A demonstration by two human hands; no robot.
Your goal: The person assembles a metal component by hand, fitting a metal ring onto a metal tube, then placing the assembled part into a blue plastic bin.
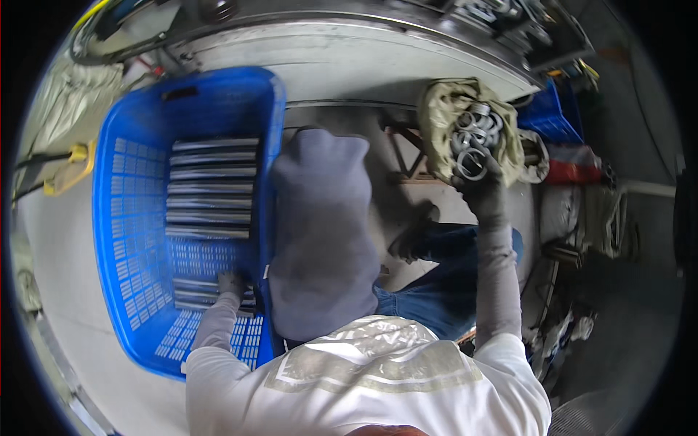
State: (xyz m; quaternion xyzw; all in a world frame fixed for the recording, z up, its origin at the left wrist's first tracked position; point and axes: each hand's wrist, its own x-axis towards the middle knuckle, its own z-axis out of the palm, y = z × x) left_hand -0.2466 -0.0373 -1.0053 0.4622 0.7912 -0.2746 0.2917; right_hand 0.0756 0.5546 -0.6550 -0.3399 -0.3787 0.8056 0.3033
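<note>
My right hand (pixel 483 190), in a dark glove, reaches the near edge of an open beige sack (pixel 438 131). Its fingers hold a shiny metal ring (pixel 471 165) at the sack's mouth. Several similar rings (pixel 480 125) lie heaped inside. To the left, my gloved left hand (pixel 230 282) is down in a large blue plastic basket (pixel 104 218), at the right end of a few metal tubes (pixel 193 292). Blur and its small size hide how its fingers lie. Farther up the basket rests a row of several metal tubes (pixel 211 189), side by side.
A grey padded surface (pixel 320 218) stands between the basket and my legs. Beyond it runs a pale machine panel (pixel 349 62) with metal parts on top. A smaller blue bin (pixel 556 112) and a red bag (pixel 573 163) are right of the sack. A yellow handle (pixel 73 168) is at left.
</note>
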